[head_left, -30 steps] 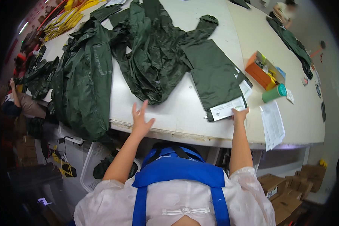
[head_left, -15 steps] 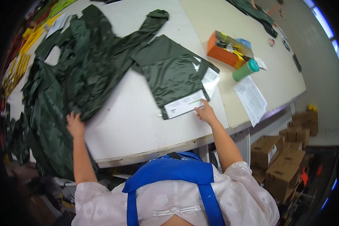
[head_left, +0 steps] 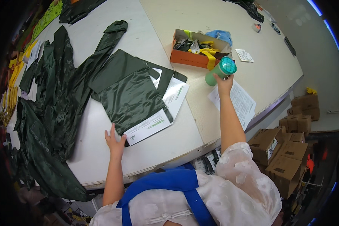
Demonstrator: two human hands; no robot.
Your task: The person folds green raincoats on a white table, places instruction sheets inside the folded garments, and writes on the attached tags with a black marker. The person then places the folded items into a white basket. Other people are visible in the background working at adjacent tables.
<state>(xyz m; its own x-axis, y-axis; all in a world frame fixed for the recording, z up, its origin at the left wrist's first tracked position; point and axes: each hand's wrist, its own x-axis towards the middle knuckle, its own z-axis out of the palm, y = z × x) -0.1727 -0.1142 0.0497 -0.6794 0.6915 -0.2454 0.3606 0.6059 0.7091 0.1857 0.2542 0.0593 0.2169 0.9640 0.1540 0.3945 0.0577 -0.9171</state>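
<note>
Reaching forward across the white tabletop [head_left: 177,145] with the right arm nearly straight, the right hand [head_left: 225,83] closed around a green cylindrical bottle [head_left: 211,78] with a teal lid, just beside an orange cardboard box [head_left: 188,58]. Holding the left hand [head_left: 115,145] lower, with fingers spread, at the near-left corner of a flat-folded dark green fabric garment [head_left: 133,100]. Lying aslant left of the bottle — slightly shiny, lightly rippled, with a white printed card [head_left: 148,129] along the near edge.
</note>
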